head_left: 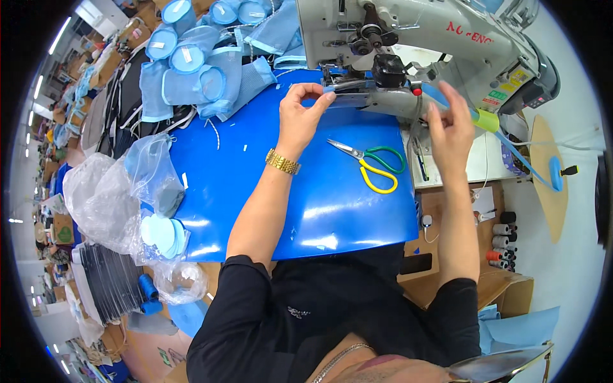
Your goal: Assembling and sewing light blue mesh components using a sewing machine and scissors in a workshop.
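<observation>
My left hand [300, 116], with a gold watch on its wrist, is closed in a pinch beside the stitching end of the sewing machine [408, 99]. A small bit of light-blue strip [328, 90] shows at its fingertips, mostly hidden. My right hand [453, 131] is raised on the machine's right side, its fingers apart, close to a light-blue tape [514, 148]. That tape passes through a yellow-green guide [487, 121] from a reel [556, 173] on the right. Scissors [367, 163] with one green and one yellow handle lie partly open on the blue tabletop [255, 204] between my forearms.
Light-blue mesh pieces with round ends [198, 73] are heaped at the back left. Clear plastic bags [105, 198] and pale-blue discs [163, 235] lie along the left edge. Thread spools [501, 242] stand at lower right near a cardboard box [511, 293].
</observation>
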`<state>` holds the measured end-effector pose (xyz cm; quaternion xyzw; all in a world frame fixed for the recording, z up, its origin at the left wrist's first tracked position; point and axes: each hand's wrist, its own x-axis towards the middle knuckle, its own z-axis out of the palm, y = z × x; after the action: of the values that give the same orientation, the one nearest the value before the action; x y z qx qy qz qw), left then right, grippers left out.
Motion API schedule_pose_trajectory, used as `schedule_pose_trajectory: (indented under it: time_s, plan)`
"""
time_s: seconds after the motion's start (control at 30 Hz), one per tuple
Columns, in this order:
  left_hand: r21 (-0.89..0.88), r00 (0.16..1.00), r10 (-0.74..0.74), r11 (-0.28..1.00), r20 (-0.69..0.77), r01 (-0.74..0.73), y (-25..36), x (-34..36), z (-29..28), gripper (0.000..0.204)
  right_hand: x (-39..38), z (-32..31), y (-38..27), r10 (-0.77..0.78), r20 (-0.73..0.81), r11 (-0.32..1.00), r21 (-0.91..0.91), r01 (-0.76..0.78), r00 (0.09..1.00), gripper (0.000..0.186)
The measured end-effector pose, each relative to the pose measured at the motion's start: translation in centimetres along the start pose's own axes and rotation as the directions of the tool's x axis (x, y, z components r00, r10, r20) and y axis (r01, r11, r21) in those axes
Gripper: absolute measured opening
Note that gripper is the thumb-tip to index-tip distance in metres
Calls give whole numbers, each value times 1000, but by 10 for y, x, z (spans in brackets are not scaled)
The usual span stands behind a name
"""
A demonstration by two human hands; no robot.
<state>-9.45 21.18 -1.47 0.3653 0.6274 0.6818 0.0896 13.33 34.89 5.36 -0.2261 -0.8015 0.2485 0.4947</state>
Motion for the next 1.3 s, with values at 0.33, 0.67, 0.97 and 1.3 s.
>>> schedule_pose_trajectory:
  time_s: [0.33, 0.67, 0.97, 1.3]
  plan:
    - [-84, 988, -62, 994, 143, 75, 15, 0, -7, 13, 25, -1, 32, 123, 80, 985, -134, -112, 989, 32]
    - [-259, 988, -150, 953, 33, 153, 19, 8, 15, 19, 24, -5, 31, 102, 115, 994, -47, -97, 988, 20]
    - [-524, 988, -33, 845, 149, 107, -11, -5, 10, 55, -69, -4, -4, 92, 142, 996, -27, -89, 986, 31]
    - [-563, 991, -81, 816, 109, 129, -21, 8, 27, 48, -158, 18, 1, 302, 274, 953, -98, -286, 913, 20]
